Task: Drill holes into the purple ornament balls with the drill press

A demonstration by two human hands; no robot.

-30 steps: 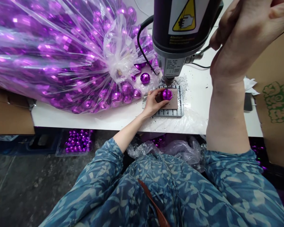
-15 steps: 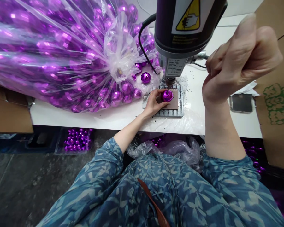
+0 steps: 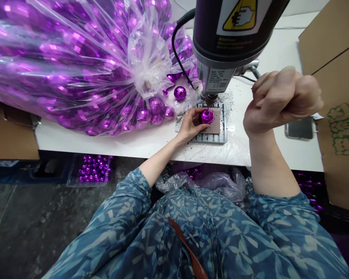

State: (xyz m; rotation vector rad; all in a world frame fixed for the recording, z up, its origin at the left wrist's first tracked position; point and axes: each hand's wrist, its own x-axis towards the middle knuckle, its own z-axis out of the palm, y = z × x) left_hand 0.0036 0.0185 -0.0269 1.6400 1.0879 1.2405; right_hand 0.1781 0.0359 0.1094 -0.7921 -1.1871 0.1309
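Hold the purple ball [image 3: 207,116] between curved thumb and fingers of the left hand [image 3: 189,124], square beneath the drill chuck [image 3: 211,99]; gently work the lever [image 3: 255,71] gripped in the fisted right hand [image 3: 280,99].

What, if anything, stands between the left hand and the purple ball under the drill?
Nothing visible: the left hand grips the purple ball directly, over the brown board. The loose ball lies beyond the hand, outside that grip.
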